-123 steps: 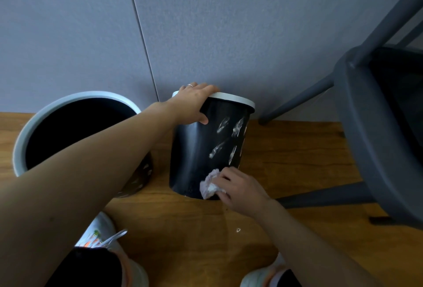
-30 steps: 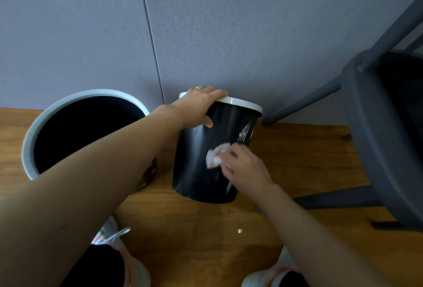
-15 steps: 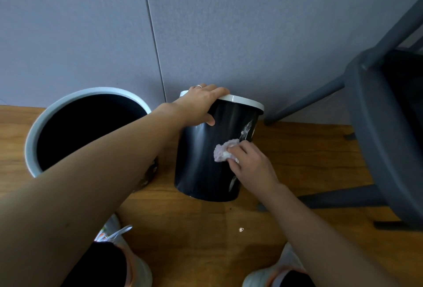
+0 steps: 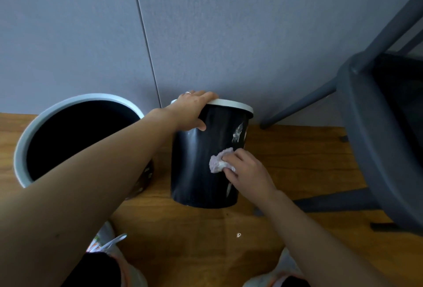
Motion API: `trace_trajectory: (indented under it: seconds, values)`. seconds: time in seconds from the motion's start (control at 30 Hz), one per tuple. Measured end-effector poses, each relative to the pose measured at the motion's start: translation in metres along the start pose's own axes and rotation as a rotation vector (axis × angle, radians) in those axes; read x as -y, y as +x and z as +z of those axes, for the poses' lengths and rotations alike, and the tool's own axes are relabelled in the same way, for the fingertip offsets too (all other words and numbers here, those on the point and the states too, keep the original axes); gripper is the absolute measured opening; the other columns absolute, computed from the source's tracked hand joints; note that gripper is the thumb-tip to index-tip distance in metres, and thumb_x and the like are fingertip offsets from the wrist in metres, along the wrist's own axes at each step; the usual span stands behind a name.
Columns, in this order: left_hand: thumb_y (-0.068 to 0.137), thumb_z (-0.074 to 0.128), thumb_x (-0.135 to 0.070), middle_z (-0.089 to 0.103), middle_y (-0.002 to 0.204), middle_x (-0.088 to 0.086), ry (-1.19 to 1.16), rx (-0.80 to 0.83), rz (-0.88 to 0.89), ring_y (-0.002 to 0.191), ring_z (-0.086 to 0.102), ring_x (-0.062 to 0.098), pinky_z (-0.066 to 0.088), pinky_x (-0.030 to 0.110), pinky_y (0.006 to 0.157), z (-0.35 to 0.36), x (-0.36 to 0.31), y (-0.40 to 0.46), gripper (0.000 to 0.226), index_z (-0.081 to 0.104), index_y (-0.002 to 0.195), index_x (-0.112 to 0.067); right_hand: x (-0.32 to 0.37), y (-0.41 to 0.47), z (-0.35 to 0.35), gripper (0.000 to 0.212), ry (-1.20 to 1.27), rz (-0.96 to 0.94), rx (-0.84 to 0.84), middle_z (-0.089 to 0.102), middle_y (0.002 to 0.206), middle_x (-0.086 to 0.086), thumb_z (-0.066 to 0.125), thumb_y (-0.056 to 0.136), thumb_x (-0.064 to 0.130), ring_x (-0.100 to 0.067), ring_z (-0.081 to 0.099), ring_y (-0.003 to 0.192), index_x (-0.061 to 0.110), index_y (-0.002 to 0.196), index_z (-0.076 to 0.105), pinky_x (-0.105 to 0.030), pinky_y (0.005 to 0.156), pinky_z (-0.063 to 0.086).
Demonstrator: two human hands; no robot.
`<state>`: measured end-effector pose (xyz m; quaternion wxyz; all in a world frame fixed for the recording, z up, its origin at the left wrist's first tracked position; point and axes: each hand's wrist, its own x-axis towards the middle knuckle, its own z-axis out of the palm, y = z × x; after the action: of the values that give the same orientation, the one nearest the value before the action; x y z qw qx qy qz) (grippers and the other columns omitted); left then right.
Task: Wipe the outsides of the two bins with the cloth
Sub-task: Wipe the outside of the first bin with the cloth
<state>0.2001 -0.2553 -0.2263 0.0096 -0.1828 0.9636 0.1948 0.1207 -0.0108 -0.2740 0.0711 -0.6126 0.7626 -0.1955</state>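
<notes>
Small bin (image 4: 196, 172): black, white rim, upright on the wooden floor (image 4: 297, 163), at the foot of the grey wall (image 4: 229, 35); white streaks on its right side.
Left hand (image 4: 192, 110): grip clamped on the small bin's rim, fingers over the top, thumb on the outer wall.
Right hand (image 4: 247, 170): grip clamped on the cloth (image 4: 218, 160), pressing it against the small bin's outer wall, midway up.
Large bin (image 4: 34, 126): pale rim, dark interior, upright on the floor just left of the small bin, also at the wall.
Chair (image 4: 370, 138): grey, at the right.
Shoes (image 4: 107, 245): at the near edge.
</notes>
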Motion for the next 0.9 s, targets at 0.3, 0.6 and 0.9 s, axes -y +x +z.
trace_trajectory:
  seconds: [0.3, 0.6, 0.9]
  values:
    - [0.066, 0.085, -0.014, 0.051, 0.126, 0.004, -0.042, 0.074, 0.011, 0.115, 0.042, 0.027, 0.036, 0.045, 0.100, -0.014, 0.006, 0.000, 0.081, 0.038, 0.131, -0.024, 0.006, -0.046, 0.029, 0.019, -0.022, -0.212, 0.321, 0.057, 0.100, 0.003, 0.053, 0.093, 0.021, -0.009, 0.053, 0.091, 0.022, 0.109, 0.064, -0.025, 0.066, 0.053]
    - [0.063, 0.085, -0.010, 0.045, 0.111, -0.004, -0.218, 0.012, -0.056, 0.108, 0.043, 0.022, 0.035, 0.031, 0.086, -0.012, 0.014, -0.006, 0.077, 0.043, 0.126, -0.026, 0.003, -0.037, 0.016, 0.018, -0.025, -0.246, 0.286, 0.060, 0.095, 0.000, 0.054, 0.089, 0.019, -0.014, 0.057, 0.085, 0.018, 0.103, 0.066, -0.027, 0.060, 0.053]
    - [0.060, 0.085, -0.036, 0.050, 0.129, 0.000, 0.055, 0.053, -0.002, 0.117, 0.046, 0.027, 0.037, 0.045, 0.100, -0.011, -0.024, 0.007, 0.093, 0.033, 0.136, -0.030, 0.011, -0.036, 0.018, 0.015, -0.030, -0.249, 0.272, 0.059, 0.094, 0.000, 0.062, 0.087, 0.017, -0.013, 0.056, 0.083, 0.019, 0.101, 0.066, -0.024, 0.059, 0.053]
